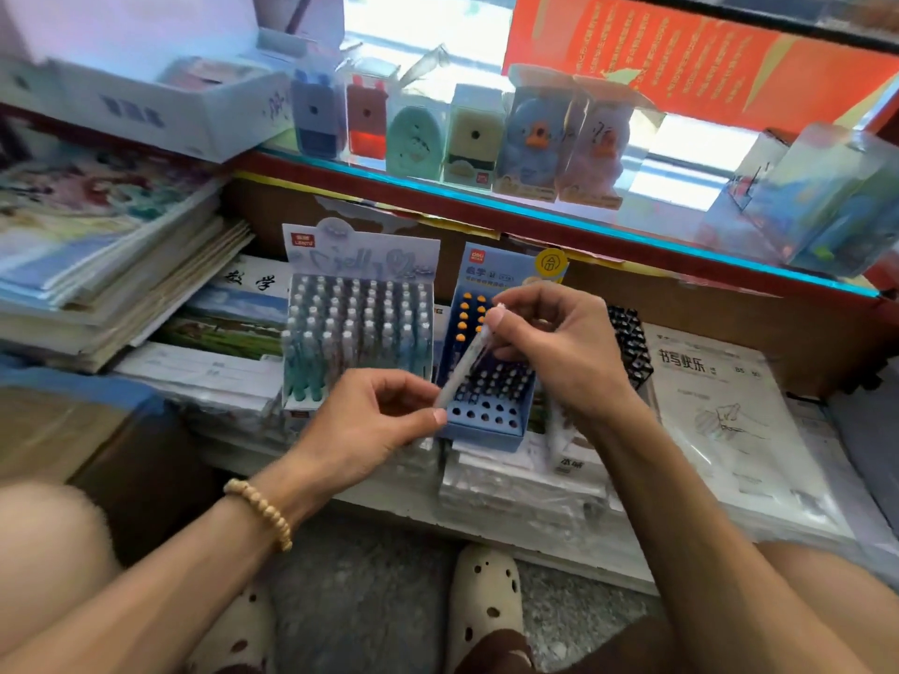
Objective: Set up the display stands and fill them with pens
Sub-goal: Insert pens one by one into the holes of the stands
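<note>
I hold a slim white pen (464, 362) slantwise over the blue cardboard stand (486, 415), my left hand (384, 420) pinching its lower end, my right hand (559, 347) gripping the top, probably to aim it at an empty near hole. The full pale stand (357, 333) sits left.

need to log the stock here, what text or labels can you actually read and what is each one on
"数学": book cover left of the full pen stand
"书写快乐": white booklet at the right
"启学": header card of the blue pen stand
"冰萌": white pack below the right hand
Red banner, stand logos, white box: print too blurred to read
</note>
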{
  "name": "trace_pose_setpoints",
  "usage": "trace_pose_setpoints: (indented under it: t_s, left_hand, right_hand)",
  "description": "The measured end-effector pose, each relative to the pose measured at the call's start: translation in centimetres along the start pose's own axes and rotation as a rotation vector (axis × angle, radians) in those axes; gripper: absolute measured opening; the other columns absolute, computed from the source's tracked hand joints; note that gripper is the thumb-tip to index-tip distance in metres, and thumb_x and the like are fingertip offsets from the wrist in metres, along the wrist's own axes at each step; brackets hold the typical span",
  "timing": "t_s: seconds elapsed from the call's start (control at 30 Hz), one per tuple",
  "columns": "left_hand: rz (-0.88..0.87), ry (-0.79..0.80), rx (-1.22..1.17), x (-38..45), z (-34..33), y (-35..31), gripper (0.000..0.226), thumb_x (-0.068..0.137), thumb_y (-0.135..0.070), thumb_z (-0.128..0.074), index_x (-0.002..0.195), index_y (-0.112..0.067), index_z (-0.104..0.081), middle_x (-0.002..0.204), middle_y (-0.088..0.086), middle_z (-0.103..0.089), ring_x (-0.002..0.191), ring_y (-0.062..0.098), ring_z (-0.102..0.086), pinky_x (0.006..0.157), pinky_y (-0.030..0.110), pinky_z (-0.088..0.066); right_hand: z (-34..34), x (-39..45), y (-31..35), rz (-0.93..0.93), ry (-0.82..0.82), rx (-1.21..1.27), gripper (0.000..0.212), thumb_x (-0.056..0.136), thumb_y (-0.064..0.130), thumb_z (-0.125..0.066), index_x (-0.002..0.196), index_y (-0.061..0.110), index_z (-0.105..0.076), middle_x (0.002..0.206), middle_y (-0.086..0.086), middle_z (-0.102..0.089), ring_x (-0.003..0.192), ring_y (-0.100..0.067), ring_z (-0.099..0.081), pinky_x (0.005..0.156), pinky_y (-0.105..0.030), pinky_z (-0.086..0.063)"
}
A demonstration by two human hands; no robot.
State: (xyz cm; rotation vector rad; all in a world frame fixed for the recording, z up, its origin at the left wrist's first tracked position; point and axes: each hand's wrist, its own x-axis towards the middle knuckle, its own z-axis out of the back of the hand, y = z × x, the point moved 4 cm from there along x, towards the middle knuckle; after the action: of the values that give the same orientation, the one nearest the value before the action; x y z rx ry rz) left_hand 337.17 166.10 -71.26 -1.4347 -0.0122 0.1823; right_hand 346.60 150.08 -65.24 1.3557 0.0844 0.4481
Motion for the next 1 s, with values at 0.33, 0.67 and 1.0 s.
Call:
trace_pose_setpoints:
  t_s: [0.33,0.67,1.0]
  left_hand:
    - [0.039,-0.08,0.26,-1.4,3.2,2.2,0.007,0.085,-0.022,-0.075,0.089,-0.026,-0.071,0.08,-0.006,-0.072,0.075,0.002,-0.067,0.07,0.022,-0.052]
    - [0.056,-0.101,0.599,-2.8,5.0,2.8,0.009,0.09,-0.036,-0.068,0.095,-0.029,-0.068,0.089,-0.015,-0.065,0.085,-0.002,-0.06,0.076,0.018,-0.05]
    - [0.063,-0.14,0.789,-3.7,6.0,2.6,0.016,0.087,-0.047,-0.066,0.092,-0.031,-0.066,0.087,-0.014,-0.067,0.081,0.005,-0.062,0.071,0.025,-0.051]
  right_hand:
    - [-4.8,0.2,0.9,0.153,0.167,-0.232,0.025,0.083,0.005,-0.078,0.105,0.012,-0.067,0.08,-0.003,-0.071,0.074,-0.014,-0.071,0.074,-0.032,-0.061]
    - [-7.7,2.1,-0.3,0.24,-0.049,-0.439,0.022,0.088,0.013,-0.074,0.108,0.019,-0.068,0.078,0.014,-0.065,0.076,-0.001,-0.065,0.077,-0.024,-0.059]
    - [-11.6,2.5,-0.9,0.357,-0.014,-0.566,0.02,0.089,0.013,-0.072,0.109,0.015,-0.069,0.088,0.006,-0.07,0.078,-0.005,-0.063,0.075,-0.003,-0.045]
